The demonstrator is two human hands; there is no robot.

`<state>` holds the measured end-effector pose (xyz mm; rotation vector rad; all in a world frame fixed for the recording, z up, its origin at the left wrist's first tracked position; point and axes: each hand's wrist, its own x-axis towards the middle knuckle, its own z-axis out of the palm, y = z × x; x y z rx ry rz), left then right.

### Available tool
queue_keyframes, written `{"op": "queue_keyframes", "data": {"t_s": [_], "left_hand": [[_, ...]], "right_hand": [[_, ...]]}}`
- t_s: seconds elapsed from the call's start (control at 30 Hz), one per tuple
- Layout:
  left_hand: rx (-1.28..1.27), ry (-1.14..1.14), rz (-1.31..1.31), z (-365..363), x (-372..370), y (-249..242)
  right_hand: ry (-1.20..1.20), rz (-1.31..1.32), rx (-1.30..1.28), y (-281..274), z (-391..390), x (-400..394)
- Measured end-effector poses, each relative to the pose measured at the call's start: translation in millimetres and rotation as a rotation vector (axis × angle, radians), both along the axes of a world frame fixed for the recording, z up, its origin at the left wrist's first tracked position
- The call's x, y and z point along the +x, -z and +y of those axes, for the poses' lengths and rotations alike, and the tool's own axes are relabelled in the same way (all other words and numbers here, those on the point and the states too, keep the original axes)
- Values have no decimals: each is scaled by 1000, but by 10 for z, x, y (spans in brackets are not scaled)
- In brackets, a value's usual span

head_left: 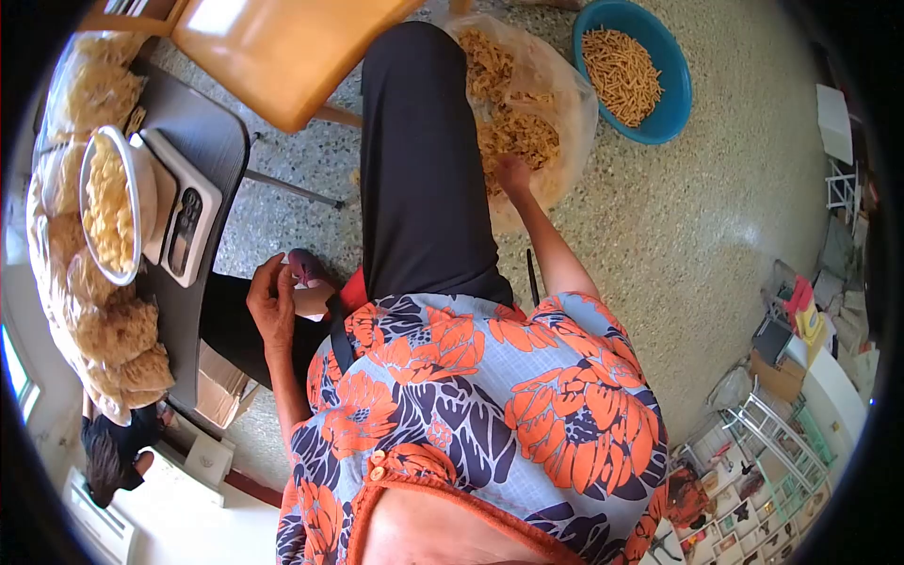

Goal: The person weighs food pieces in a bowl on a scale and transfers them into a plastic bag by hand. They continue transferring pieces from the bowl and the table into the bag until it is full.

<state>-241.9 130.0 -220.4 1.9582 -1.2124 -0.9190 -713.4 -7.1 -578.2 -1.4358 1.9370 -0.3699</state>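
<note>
My right hand reaches into a large clear plastic bag of brown snack pieces on the floor. Its fingers are partly hidden among the pieces, so what they hold cannot be made out. My left hand is raised beside my lap with fingers bent and apart, holding nothing. On the dark table at the left, a white bowl of pale yellow pieces rests on a digital scale.
Filled plastic bags line the table's far side. A blue basin of stick snacks stands right of the open bag. An orange chair is ahead, a cardboard box under the table. Another person is at lower left.
</note>
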Motion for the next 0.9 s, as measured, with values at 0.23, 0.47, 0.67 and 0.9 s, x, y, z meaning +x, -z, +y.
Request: {"op": "queue_keyframes", "data": {"t_s": [0.23, 0.47, 0.67, 0.9], "left_hand": [[76, -55, 58, -302, -218, 237], [162, 62, -69, -287, -432, 402], [110, 209, -227, -392, -514, 350], [144, 209, -230, -385, -514, 410]], "right_hand": [[-35, 98, 176, -384, -651, -179], [-157, 128, -107, -2, -939, -193], [-400, 280, 241, -488, -1076, 390], [-514, 377, 151, -219, -985, 194]]}}
